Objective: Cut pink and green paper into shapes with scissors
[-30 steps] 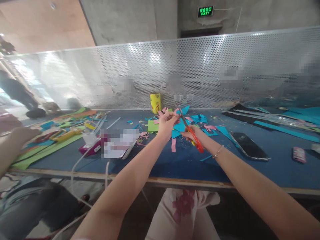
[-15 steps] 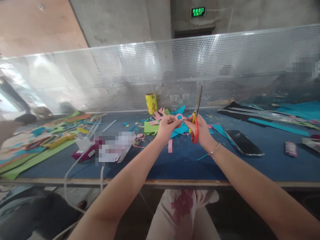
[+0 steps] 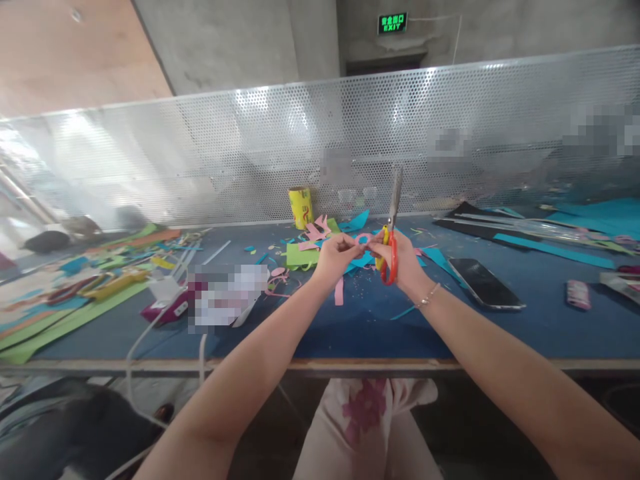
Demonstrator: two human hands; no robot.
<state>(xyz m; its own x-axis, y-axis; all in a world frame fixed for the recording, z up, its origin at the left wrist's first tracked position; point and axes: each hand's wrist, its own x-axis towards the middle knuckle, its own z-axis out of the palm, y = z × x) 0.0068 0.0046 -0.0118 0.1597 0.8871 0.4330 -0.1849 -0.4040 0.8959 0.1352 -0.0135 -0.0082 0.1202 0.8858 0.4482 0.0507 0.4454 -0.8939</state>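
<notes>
Above the middle of the blue counter point(image 3: 350, 327), the left hand point(image 3: 336, 257) pinches a small pink paper ring point(image 3: 363, 239). The right hand point(image 3: 400, 261) is closed around the red handles of the scissors point(image 3: 391, 230), blades upright, its fingertips also touching the ring. A phone point(image 3: 483, 284) lies near the right.

Both bare arms reach forward, hands meeting at mid-view. The left hand point(image 3: 336, 257) pinches with its fingertips; the right hand point(image 3: 403, 261), wrist raised, seems curled in a closed grip.
</notes>
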